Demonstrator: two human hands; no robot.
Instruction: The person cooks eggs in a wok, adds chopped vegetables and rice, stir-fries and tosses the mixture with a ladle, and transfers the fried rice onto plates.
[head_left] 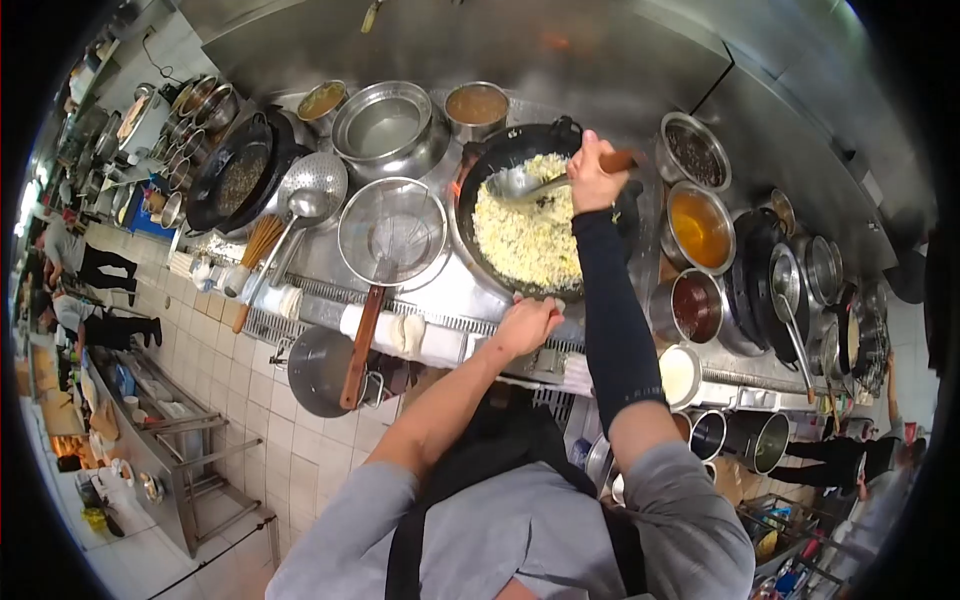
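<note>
A black wok [487, 160] sits on the stove, holding a wide layer of yellow and white fried rice [527, 235] with dark flecks. My right hand [597, 178], beyond a black arm sleeve, is wrapped around the handle of a metal ladle [512, 183]. The ladle's bowl rests in the far left part of the rice, and its wooden end sticks out to the right of my fist. At the wok's near rim my left hand [530, 325] is closed on the edge; its fingertips are partly hidden.
Left of the wok lie a wire strainer [392, 230] and a perforated skimmer [313, 188]. Behind stands a large steel pot [383, 125]. Bowls of amber liquid [700, 228] and red sauce [697, 305] stand close on the right. Several people are farther off.
</note>
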